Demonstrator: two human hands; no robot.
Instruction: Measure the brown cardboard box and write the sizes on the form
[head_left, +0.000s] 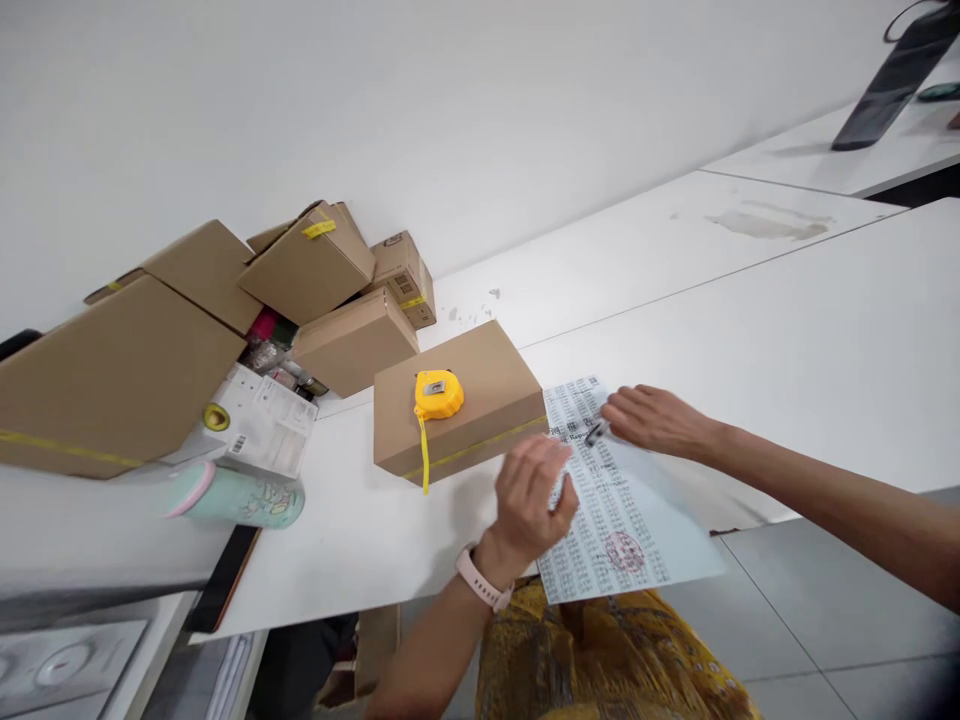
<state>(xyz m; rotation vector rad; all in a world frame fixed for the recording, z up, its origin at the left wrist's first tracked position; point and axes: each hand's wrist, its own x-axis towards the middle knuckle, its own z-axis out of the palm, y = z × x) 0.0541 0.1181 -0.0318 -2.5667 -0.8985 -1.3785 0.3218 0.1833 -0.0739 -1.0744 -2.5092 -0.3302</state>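
Observation:
My left hand (531, 498), with a pale pink watch band on the wrist, hovers over the left edge of a printed sheet (622, 500). Its fingers are loosely curled, the thumb stands apart, and I see nothing in it. My right hand (651, 418) is closed at the sheet's upper right, pinching a short black-and-white object (596, 433) too blurred to name. Dense lines of print and a round red stamp cover the sheet, which hangs over the table's front edge. Left of it, a cardboard box (465, 385) carries a yellow tape measure (439, 394), its blade hanging down the front.
Several cardboard boxes (311, 265) crowd the left back by the wall. A mint-green bottle (247, 497) lies on its side near a white carton (270, 420). A dark bottle (892, 85) stands at the far right on the white table (825, 330).

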